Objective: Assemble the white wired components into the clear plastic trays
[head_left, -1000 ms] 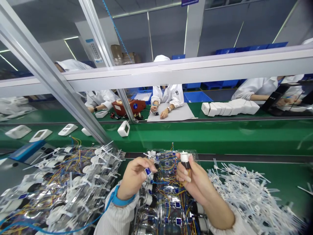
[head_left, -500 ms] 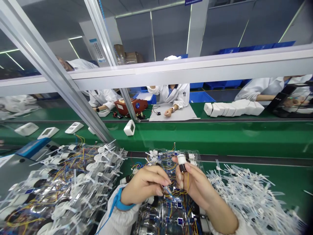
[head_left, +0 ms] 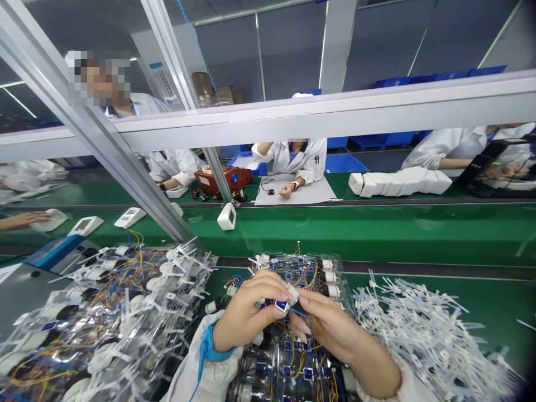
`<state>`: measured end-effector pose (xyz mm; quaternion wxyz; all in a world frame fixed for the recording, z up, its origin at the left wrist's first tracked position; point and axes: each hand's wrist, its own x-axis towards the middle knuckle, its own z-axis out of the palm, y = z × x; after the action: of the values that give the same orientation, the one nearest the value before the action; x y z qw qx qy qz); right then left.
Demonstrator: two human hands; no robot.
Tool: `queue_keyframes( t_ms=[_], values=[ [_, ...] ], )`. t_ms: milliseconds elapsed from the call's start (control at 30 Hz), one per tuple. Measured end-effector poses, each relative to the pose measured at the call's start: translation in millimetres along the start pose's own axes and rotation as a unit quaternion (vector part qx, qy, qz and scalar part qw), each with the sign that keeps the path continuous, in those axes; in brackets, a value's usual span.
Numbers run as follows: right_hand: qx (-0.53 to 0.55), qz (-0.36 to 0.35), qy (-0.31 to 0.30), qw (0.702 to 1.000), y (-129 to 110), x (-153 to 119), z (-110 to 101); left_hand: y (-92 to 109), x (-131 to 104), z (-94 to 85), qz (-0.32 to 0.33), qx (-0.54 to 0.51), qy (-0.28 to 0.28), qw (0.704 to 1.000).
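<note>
My two hands meet over a clear tray of wired parts. Between their fingertips is a small white cylindrical part with wires. My left hand, with a blue band at the wrist, is closed, pinching a small blue square piece against the white part. My right hand is closed on the part's other side, its fingers curled by the blue and yellow wires. Fingers hide much of the part. In the tray, more white-and-black cylinders and blue squares lie among wires.
Zip-tied white parts in clear trays are piled at left, beside a grey-blue device. Loose white cable ties lie at right. White devices stand on the green conveyor. Metal framing crosses in front; co-workers sit beyond.
My right hand has lowered and tilted the cylinder toward my left hand, which has come up to it with the blue square. A co-worker's hand now touches a white device at far left.
</note>
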<state>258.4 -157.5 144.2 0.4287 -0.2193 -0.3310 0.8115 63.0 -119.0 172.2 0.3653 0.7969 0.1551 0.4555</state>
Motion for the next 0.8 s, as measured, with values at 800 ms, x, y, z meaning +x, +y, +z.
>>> queue_keyframes(
  t_ms=[800],
  values=[
    [-0.259,-0.001,-0.003,0.966,-3,-3,6,-3,-7,7.3,-0.066,0.117,-0.103,0.986]
  ],
)
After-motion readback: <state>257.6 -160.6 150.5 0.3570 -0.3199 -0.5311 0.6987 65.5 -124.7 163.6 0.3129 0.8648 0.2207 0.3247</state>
